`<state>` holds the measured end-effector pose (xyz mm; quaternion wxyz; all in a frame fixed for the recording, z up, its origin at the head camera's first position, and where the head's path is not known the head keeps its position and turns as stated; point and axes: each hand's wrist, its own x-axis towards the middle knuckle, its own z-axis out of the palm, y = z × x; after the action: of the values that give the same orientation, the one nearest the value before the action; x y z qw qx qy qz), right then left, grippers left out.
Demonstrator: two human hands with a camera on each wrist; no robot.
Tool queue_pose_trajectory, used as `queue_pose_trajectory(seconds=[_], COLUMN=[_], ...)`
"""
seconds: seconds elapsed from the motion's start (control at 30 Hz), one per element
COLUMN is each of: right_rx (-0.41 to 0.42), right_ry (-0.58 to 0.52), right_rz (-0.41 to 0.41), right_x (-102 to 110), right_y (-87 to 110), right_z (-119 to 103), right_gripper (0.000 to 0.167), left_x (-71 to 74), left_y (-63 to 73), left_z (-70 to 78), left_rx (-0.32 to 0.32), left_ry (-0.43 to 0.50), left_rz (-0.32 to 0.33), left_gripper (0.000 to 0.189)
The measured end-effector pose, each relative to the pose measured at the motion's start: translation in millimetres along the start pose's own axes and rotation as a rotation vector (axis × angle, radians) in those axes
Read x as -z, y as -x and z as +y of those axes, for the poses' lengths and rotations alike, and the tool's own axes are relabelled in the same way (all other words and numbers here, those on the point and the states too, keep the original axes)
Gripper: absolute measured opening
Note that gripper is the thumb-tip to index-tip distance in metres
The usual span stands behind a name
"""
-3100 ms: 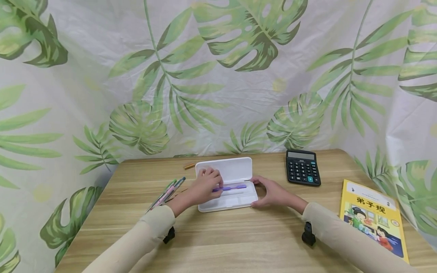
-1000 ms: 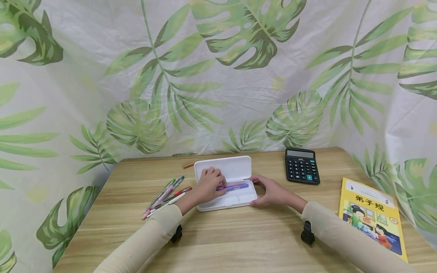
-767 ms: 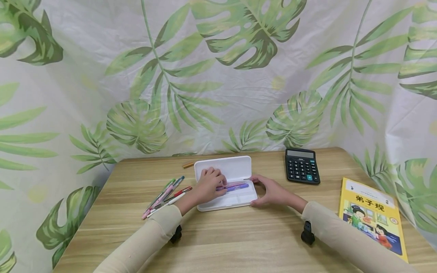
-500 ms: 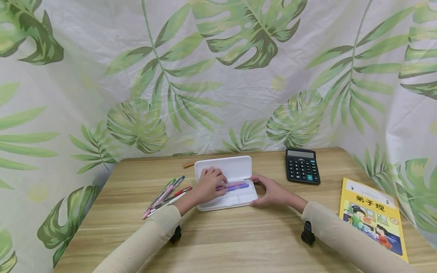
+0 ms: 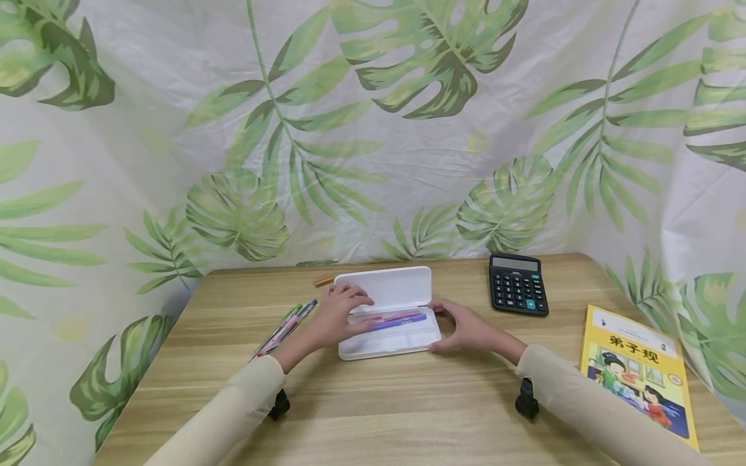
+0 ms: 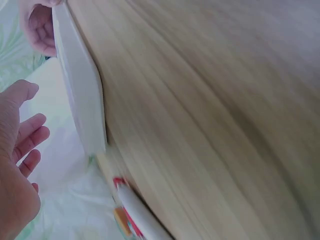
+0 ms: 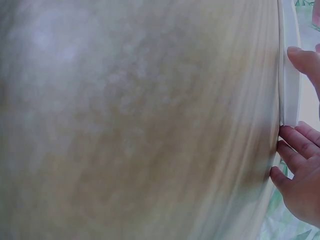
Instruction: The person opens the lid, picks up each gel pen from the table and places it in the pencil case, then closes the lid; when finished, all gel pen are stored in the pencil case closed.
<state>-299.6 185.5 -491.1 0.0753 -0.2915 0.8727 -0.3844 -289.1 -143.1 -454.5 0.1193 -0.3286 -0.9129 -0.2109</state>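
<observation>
A white pencil case (image 5: pixel 381 349) lies on the table with its lid raised at the back. Inside are a purple pen (image 5: pixel 402 320) and, alongside it, a thinner pinkish-red pen (image 5: pixel 381 318). My left hand (image 5: pixel 337 316) hovers over the case's left end, thumb overlapping the pens' left ends; in the left wrist view its fingers are spread with nothing between them. My right hand (image 5: pixel 466 329) holds the case's right end, thumb at the near corner and fingers by the back one, as the right wrist view also shows around the white case wall (image 7: pixel 291 85).
Several pens (image 5: pixel 285 329) lie to the left, partly behind my left forearm. A small orange-brown stick (image 5: pixel 324 281) sits behind the case. At the back right is a black calculator (image 5: pixel 517 285); a yellow book (image 5: pixel 638 369) lies by my right forearm.
My left hand has let go of the pinkish-red pen beside the purple one and drawn back left, its fingers opening. The right hand has stayed on the case's end.
</observation>
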Motion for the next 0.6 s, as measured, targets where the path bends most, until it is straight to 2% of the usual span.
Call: queue_pose_trajectory(seconds=[0.2, 0.43, 0.6], right_rx=[-0.010, -0.014, -0.017], right_ry=[-0.004, -0.018, -0.013], right_rz=[-0.002, -0.001, -0.002], right_x=[0, 1, 1], right_y=[0.1, 1.0, 0.6], right_z=[-1, -4, -3], right_gripper=[0.082, 0.084, 0.085], left_x=[18.6, 36.0, 51.4], left_y=[19.3, 43.5, 60.7], left_z=[-13.5, -36.1, -48.8], left_rx=[0.043, 0.062, 0.082], left_ry=[-0.009, -0.055, -0.067], left_rz=[0.023, 0.118, 0.126], left_gripper=[0.035, 0.035, 0.033])
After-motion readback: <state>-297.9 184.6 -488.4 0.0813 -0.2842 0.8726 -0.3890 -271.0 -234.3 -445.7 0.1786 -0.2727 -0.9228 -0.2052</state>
